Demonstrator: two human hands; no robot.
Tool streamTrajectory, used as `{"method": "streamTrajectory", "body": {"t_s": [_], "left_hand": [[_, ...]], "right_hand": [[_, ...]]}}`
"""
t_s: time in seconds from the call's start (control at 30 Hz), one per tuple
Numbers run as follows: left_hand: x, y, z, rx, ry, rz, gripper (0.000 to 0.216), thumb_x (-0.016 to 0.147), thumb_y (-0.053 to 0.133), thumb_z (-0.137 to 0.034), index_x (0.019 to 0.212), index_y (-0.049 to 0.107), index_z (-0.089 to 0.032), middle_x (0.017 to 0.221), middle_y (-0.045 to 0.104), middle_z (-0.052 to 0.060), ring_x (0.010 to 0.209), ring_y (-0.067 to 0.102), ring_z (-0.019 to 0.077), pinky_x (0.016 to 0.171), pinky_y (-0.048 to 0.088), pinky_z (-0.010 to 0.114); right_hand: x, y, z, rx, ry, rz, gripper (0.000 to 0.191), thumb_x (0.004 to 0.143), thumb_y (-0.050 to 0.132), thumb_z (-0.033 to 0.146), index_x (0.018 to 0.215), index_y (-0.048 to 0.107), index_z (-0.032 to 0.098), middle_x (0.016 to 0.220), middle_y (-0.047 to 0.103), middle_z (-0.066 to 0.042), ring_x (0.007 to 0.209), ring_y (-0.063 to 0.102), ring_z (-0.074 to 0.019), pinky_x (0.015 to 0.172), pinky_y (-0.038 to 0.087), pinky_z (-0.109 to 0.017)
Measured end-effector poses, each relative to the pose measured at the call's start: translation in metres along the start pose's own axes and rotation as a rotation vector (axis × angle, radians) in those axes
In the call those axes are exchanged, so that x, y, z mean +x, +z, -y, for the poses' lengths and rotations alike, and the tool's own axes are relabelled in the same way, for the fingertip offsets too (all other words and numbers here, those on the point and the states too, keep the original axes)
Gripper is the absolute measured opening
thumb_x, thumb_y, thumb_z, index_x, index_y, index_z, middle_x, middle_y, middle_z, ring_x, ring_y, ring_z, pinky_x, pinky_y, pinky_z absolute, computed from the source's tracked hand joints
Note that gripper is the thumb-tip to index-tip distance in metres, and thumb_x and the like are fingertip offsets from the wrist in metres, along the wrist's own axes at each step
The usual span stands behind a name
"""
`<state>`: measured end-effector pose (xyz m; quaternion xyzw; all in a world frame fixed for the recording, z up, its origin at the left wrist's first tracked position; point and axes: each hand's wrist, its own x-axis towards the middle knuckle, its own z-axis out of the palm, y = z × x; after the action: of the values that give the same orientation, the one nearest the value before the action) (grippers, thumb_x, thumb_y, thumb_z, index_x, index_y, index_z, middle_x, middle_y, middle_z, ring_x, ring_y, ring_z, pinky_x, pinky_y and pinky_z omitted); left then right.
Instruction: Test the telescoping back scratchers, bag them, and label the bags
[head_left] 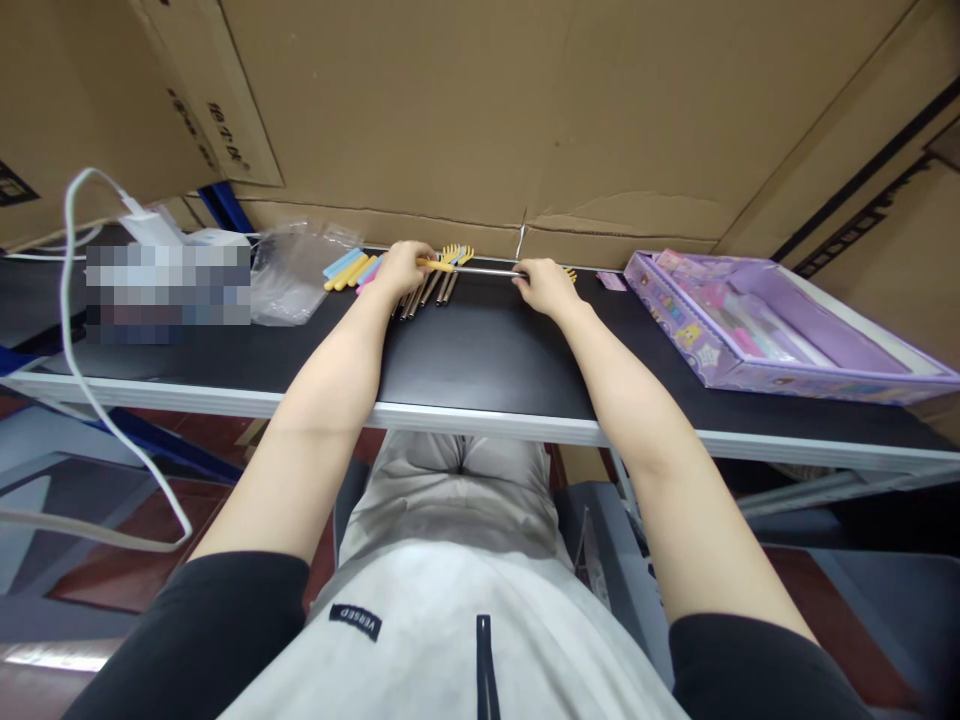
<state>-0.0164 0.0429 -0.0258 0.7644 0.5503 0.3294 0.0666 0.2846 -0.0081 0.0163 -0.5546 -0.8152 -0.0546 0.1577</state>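
A back scratcher with a slim metal rod (486, 272) is stretched level between my two hands, just above the black tabletop (480, 350). My left hand (403, 270) is closed around its yellow handle end. Fingers of my right hand (546, 285) grip the far end of the rod, and yellow claw tips (571, 275) poke out beyond them. Under and beside my left hand lie several metal rods with claw heads (448, 288), partly covered by the hand. Blue, yellow and pink handle sleeves (346, 270) are grouped to its left.
A crumpled clear plastic bag (291, 280) lies at the left, near a blurred-out patch and a white cable (67, 270) looping off the table. At the right stands an open purple box (802, 370) with packaged items, beside a small pink card (611, 281). Cardboard (480, 120) walls the back.
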Motion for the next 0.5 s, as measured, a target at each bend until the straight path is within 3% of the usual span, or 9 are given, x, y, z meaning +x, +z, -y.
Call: {"method": "streamTrajectory", "body": {"t_s": [0.2,0.5], "left_hand": [[-0.007,-0.006,-0.022,0.012,-0.067,-0.007,0.045,0.086,0.059,-0.019,0.126,0.08,-0.015,0.134,0.079,0.015,0.13,0.071,0.0319,0.115,0.05,0.038],[-0.013,-0.011,-0.034,0.061,-0.108,0.005,0.043,0.09,0.06,-0.018,0.128,0.079,-0.022,0.139,0.078,0.011,0.128,0.07,0.0286,0.114,0.051,0.041]], "right_hand": [[0.001,0.002,-0.005,-0.01,-0.017,-0.004,0.038,0.104,0.054,0.019,0.133,0.078,0.015,0.132,0.078,-0.018,0.126,0.071,-0.035,0.109,0.052,-0.046],[0.005,0.007,-0.012,0.064,-0.013,-0.008,0.034,0.103,0.057,0.022,0.127,0.08,0.017,0.129,0.079,-0.017,0.122,0.07,-0.0339,0.106,0.052,-0.044]]}}
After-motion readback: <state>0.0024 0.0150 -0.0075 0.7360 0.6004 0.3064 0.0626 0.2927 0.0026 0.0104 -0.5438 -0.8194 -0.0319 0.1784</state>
